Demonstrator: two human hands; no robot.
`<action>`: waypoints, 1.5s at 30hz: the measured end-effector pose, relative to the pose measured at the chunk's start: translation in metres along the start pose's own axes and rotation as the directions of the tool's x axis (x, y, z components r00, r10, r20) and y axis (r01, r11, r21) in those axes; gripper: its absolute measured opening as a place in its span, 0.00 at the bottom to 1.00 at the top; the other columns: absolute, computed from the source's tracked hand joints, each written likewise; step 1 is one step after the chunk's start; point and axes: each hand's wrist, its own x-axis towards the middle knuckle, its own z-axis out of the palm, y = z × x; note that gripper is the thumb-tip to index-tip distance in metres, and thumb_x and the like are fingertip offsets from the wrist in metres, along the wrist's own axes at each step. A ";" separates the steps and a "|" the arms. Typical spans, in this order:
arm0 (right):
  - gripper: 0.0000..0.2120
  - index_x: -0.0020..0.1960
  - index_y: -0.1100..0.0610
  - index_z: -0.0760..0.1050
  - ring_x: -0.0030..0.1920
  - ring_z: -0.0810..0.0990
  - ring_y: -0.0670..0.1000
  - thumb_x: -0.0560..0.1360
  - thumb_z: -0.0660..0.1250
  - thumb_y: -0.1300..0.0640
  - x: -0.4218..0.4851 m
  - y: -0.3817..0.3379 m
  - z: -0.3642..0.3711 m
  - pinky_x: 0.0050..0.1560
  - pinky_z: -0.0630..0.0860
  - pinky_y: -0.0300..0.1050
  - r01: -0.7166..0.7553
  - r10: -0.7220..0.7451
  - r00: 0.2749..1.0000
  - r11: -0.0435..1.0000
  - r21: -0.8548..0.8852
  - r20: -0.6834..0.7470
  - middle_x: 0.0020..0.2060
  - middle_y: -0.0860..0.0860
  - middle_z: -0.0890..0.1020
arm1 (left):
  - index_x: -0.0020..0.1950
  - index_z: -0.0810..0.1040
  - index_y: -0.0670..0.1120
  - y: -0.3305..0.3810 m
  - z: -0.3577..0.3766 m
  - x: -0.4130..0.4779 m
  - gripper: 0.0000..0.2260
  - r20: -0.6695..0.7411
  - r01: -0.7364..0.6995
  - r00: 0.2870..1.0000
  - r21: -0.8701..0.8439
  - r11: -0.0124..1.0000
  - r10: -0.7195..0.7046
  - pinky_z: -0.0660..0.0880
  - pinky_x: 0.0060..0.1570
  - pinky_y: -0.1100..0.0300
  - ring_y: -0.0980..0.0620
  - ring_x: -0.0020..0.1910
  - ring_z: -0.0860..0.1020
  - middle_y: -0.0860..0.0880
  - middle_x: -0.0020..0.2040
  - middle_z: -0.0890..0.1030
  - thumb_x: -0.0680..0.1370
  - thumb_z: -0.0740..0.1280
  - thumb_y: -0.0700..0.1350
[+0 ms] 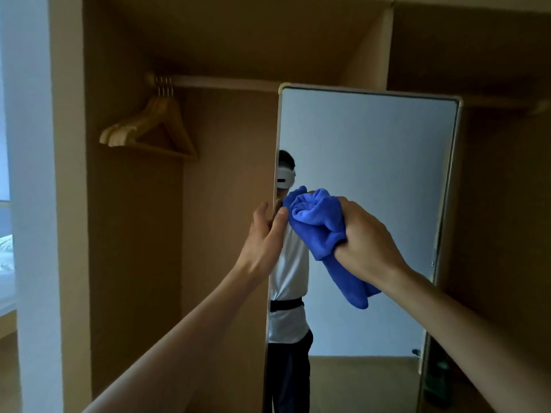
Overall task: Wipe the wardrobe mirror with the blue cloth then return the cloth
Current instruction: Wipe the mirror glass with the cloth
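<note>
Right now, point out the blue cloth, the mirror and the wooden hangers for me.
blue cloth (319, 225): head view, on the bunched upper folds.
mirror (372, 150): head view, on bare glass above the cloth.
wooden hangers (119, 134): head view, on the stacked left ends.

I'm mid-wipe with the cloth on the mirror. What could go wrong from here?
The left hand grips the mirror by its edge, thumb on the glass: it may leave smudges.
The right hand holds the blue cloth bunched up, so little of it likely meets the glass and patches may be missed.
A hard push might swing the panel.
</note>
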 end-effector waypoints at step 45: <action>0.22 0.64 0.54 0.72 0.58 0.74 0.61 0.71 0.69 0.59 0.175 -0.041 -0.046 0.57 0.71 0.60 0.329 -0.477 0.876 0.707 -0.626 -0.079 0.58 0.54 0.77 | 0.49 0.82 0.58 0.041 -0.024 0.112 0.22 -0.068 -0.112 0.992 -0.173 0.979 0.102 0.78 0.34 0.69 0.59 0.41 0.85 0.56 0.43 0.87 0.85 0.50 0.61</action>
